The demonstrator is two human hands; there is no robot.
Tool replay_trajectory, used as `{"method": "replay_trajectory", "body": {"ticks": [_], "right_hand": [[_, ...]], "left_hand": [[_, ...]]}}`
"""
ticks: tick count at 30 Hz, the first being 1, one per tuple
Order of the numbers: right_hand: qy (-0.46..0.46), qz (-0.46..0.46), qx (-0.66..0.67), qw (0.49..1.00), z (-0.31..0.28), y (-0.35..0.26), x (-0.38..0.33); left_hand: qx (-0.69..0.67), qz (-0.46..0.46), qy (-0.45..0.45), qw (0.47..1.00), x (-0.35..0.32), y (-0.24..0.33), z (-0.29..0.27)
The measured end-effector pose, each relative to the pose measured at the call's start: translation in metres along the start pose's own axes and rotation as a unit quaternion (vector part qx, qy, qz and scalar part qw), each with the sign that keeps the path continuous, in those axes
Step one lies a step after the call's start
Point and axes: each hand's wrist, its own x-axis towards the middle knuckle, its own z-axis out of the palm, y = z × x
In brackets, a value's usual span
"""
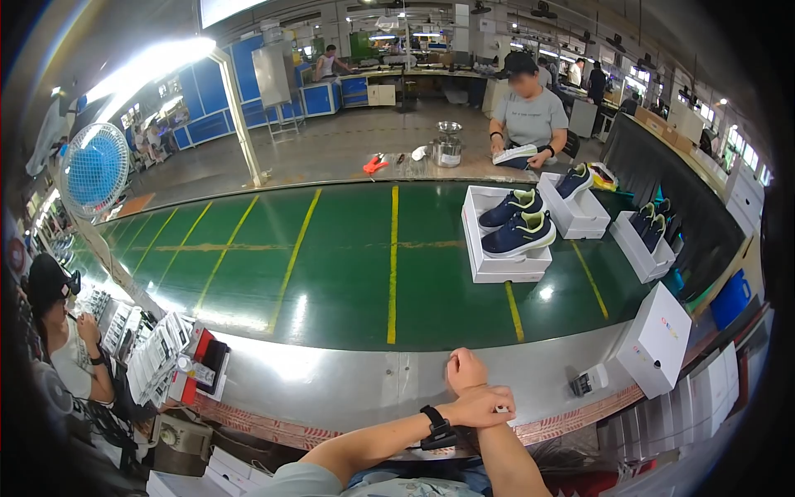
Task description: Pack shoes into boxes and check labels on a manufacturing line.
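My two forearms cross on the metal edge (348,377) of a green conveyor belt (348,265). My right hand (465,370) is closed in a fist, with nothing visible in it. My left hand (484,406), with a black watch at the wrist, lies across my right forearm, its fingers curled over it. A small white bit shows at its fingertips, too small to identify. Nearest on the belt is an open white box (484,265) holding a pair of dark blue shoes (517,224).
More open shoe boxes (580,217) (642,253) sit further right. A closed white box (658,340) and a small handheld device (588,381) lie to my right. A person (530,116) sits across the belt, near a metal pot (447,145). Another person (66,340) and a blue fan (95,170) are on the left.
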Motion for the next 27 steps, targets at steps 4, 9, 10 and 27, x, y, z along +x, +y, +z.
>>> {"method": "replay_trajectory", "body": {"ticks": [4, 9, 10, 27], "right_hand": [[-0.014, 0.003, -0.014, 1.0, -0.005, -0.009, 0.001], [-0.013, 0.014, -0.018, 1.0, -0.005, -0.004, -0.001], [-0.014, 0.014, -0.023, 1.0, -0.004, -0.005, -0.001], [-0.011, 0.009, -0.019, 1.0, -0.001, -0.003, -0.001]], "left_hand": [[0.068, 0.034, -0.023, 0.997, 0.001, -0.006, -0.002], [0.128, -0.009, -0.073, 0.989, 0.003, -0.002, -0.004], [0.072, 0.016, -0.04, 0.996, 0.001, -0.003, -0.001], [0.02, 0.092, 0.012, 0.995, 0.0, -0.007, -0.002]]}}
